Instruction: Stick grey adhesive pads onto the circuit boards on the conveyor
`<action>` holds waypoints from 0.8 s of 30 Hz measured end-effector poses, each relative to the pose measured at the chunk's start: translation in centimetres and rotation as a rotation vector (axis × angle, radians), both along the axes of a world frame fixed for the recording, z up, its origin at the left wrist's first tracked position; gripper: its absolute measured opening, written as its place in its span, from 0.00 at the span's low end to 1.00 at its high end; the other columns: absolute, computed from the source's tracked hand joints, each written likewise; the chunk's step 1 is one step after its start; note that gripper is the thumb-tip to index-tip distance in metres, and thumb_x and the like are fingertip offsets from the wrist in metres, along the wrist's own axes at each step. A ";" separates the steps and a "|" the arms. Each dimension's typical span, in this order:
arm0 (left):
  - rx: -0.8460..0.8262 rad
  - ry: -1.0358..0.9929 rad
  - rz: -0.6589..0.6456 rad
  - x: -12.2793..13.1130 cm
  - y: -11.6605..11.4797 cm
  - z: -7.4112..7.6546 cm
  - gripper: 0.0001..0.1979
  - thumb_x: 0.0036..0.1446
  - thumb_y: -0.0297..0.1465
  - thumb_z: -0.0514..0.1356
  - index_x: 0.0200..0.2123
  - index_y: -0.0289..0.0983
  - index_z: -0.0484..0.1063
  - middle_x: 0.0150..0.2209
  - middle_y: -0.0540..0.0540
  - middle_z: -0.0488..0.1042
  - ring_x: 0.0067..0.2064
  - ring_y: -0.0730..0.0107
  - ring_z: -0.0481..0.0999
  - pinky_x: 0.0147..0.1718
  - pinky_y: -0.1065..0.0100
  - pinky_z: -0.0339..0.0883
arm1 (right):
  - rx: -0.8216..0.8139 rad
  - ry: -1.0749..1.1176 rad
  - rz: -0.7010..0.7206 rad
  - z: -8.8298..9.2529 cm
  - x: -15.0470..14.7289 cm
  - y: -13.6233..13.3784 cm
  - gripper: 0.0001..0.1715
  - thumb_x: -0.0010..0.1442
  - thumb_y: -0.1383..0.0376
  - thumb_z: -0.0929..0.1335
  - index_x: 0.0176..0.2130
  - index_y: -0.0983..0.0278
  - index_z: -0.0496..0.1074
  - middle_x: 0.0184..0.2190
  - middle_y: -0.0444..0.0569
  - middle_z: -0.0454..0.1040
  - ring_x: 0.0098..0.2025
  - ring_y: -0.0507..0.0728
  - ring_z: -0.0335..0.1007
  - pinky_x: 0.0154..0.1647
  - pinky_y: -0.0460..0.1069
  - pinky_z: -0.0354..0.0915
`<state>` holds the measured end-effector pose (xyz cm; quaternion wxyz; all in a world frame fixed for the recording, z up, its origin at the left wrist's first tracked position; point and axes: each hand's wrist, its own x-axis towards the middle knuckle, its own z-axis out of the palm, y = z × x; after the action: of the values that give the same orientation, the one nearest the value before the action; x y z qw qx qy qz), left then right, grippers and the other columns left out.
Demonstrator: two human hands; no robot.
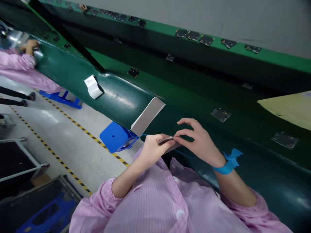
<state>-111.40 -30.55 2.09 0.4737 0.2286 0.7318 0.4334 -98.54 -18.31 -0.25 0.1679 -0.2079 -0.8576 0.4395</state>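
Note:
My left hand [153, 149] is closed round a thin flat grey strip [167, 141], held edge-on in front of my chest. My right hand [198, 140] pinches the strip's right end with thumb and forefinger, the other fingers lifted; a blue wrist strap [228, 163] circles that wrist. Just beyond the hands a stack of grey sheets [148, 116] lies at the edge of the dark green table [116, 94]. I wear a pink striped smock.
Small dark circuit boards [220, 115] lie scattered on the green conveyor and along the far rail [194, 35]. A white folded piece [93, 86] rests on the table. A blue stool [116, 137] stands on the floor. Another person in pink [21, 63] works at far left. A yellow sheet [289, 108] lies at right.

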 end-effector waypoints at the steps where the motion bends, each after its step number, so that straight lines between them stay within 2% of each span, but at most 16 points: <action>1: -0.006 0.016 -0.006 0.1 0.0 0.2 0.08 0.49 0.34 0.64 0.27 0.35 0.81 0.25 0.47 0.79 0.29 0.67 0.76 0.25 0.72 0.66 | 0.011 -0.002 0.018 -0.1 0.1 0.2 0.09 0.61 0.58 0.67 0.30 0.53 0.75 0.46 0.50 0.68 0.50 0.65 0.67 0.47 0.63 0.68; 3: -0.019 0.035 0.007 0.1 0.0 0.3 0.08 0.49 0.34 0.64 0.27 0.35 0.80 0.25 0.47 0.78 0.28 0.68 0.75 0.24 0.73 0.64 | 0.005 -0.010 0.025 -0.3 -0.1 0.2 0.08 0.61 0.59 0.67 0.30 0.54 0.74 0.47 0.51 0.66 0.52 0.65 0.65 0.49 0.63 0.67; 6: -0.041 0.009 0.040 -1.1 0.0 0.1 0.07 0.47 0.33 0.64 0.25 0.35 0.80 0.23 0.48 0.77 0.26 0.69 0.73 0.23 0.73 0.62 | -0.094 0.012 -0.065 -0.6 -1.3 -0.3 0.08 0.61 0.58 0.67 0.31 0.55 0.74 0.47 0.51 0.65 0.53 0.64 0.64 0.51 0.62 0.66; 9: -0.069 -0.071 0.036 -3.6 0.1 -0.8 0.08 0.45 0.34 0.65 0.24 0.34 0.79 0.21 0.49 0.75 0.24 0.71 0.71 0.22 0.74 0.60 | -0.233 0.074 -0.215 -1.5 -3.5 -0.1 0.11 0.60 0.54 0.67 0.31 0.56 0.74 0.45 0.51 0.66 0.52 0.63 0.66 0.51 0.60 0.66; 11: -0.076 -0.132 0.038 -6.0 0.0 -1.3 0.09 0.44 0.35 0.66 0.24 0.34 0.80 0.21 0.48 0.75 0.24 0.72 0.71 0.22 0.74 0.60 | -0.313 0.083 -0.308 -3.0 -5.8 1.0 0.13 0.59 0.52 0.68 0.30 0.57 0.74 0.44 0.51 0.67 0.51 0.63 0.66 0.49 0.59 0.66; 14: -0.085 -0.204 0.055 -10.7 -1.1 -1.5 0.11 0.43 0.37 0.67 0.27 0.33 0.81 0.23 0.46 0.77 0.25 0.71 0.72 0.23 0.74 0.62 | -0.415 0.058 -0.472 -6.9 -11.0 3.8 0.17 0.54 0.50 0.70 0.29 0.60 0.75 0.40 0.52 0.70 0.49 0.63 0.67 0.46 0.58 0.66; 18: -0.093 -0.231 0.184 -18.1 -3.8 -0.5 0.14 0.42 0.40 0.69 0.26 0.34 0.81 0.25 0.44 0.79 0.25 0.69 0.73 0.23 0.73 0.64 | -0.510 0.032 -0.714 -13.4 -21.2 7.6 0.19 0.50 0.51 0.70 0.29 0.65 0.75 0.38 0.54 0.75 0.48 0.63 0.69 0.49 0.57 0.65; 21: -0.127 -0.126 0.338 -22.8 -6.0 0.1 0.16 0.41 0.43 0.70 0.26 0.34 0.81 0.24 0.43 0.79 0.26 0.68 0.74 0.24 0.73 0.65 | -0.531 -0.003 -0.768 -17.5 -28.9 9.6 0.16 0.52 0.55 0.69 0.31 0.66 0.75 0.38 0.55 0.77 0.44 0.62 0.71 0.47 0.55 0.66; 24: -0.179 -0.048 0.497 -26.3 -7.5 -0.1 0.21 0.38 0.46 0.71 0.25 0.33 0.80 0.24 0.42 0.78 0.26 0.66 0.74 0.24 0.72 0.66 | -0.503 -0.053 -0.809 -20.3 -34.4 11.5 0.12 0.51 0.59 0.69 0.28 0.66 0.76 0.35 0.54 0.78 0.42 0.62 0.72 0.46 0.55 0.66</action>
<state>-137.72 -38.03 1.94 0.3882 -0.0115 0.7894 0.4754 -132.97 -6.81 -20.55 0.2480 -0.5705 -0.5788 0.5273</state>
